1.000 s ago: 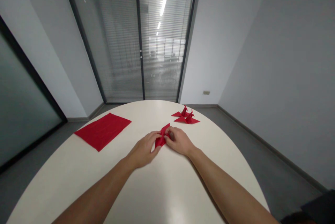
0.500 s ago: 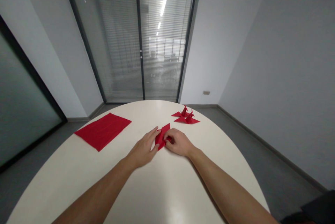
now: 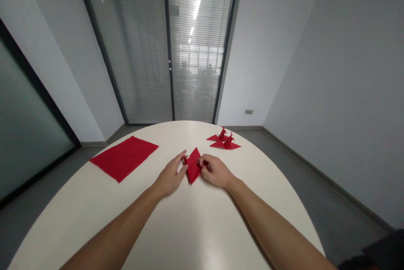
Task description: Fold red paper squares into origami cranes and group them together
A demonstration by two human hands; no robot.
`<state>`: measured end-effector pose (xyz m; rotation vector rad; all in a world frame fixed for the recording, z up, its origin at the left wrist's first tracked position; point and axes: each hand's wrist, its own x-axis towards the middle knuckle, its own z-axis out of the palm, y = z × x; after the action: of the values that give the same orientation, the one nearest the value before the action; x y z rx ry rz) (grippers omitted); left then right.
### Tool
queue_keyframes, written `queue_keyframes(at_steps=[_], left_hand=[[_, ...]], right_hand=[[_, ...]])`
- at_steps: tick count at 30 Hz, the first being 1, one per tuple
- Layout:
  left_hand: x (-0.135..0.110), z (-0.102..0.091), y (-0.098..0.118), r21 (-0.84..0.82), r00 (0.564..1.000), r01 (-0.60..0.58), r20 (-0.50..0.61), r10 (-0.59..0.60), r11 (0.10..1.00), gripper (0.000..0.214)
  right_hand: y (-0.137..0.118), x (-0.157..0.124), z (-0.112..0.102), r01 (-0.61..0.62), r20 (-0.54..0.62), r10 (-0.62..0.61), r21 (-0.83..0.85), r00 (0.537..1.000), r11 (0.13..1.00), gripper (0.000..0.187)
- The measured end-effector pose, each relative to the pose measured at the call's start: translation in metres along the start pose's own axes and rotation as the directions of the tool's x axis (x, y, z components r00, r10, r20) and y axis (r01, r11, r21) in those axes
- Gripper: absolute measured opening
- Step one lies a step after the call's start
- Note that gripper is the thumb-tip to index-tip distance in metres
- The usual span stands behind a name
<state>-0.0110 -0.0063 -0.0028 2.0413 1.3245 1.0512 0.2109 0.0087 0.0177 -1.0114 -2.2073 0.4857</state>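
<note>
A partly folded piece of red origami paper [image 3: 194, 165] lies between my hands on the white table, diamond-shaped with one point toward me. My left hand [image 3: 170, 176] is at its left side, fingers curled around a raised flap at that edge. On the opposite side, my right hand [image 3: 215, 170] pinches the right edge between thumb and bent fingers. Parts of the paper are hidden under the fingertips. Beyond my right hand stand two finished red paper cranes, the nearer crane [image 3: 226, 144] overlapping the farther crane [image 3: 219, 136].
A flat stack or sheet of red paper [image 3: 125, 158] lies at the left on the round white table [image 3: 151, 232]. Past the table's far edge is a glass partition [image 3: 142, 72] with blinds. A dark object [image 3: 385, 251] shows at the lower right.
The folded paper has turned into a more upright diamond. My left hand has drawn slightly left, its fingers now curled at a flap; my right hand has barely moved.
</note>
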Motion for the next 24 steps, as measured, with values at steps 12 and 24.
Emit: queue_keyframes(at_steps=[12,24], left_hand=[[-0.002,-0.003,0.01,0.13,0.994,-0.031,-0.102,0.045,0.991,0.027],[-0.004,-0.007,0.018,0.194,0.993,0.02,-0.12,0.004,0.981,0.01]], right_hand=[[0.004,0.001,0.002,-0.094,-0.061,0.097,0.043,0.993,0.995,0.014],[0.007,0.001,0.002,-0.167,-0.094,0.162,-0.049,0.982,0.985,0.007]])
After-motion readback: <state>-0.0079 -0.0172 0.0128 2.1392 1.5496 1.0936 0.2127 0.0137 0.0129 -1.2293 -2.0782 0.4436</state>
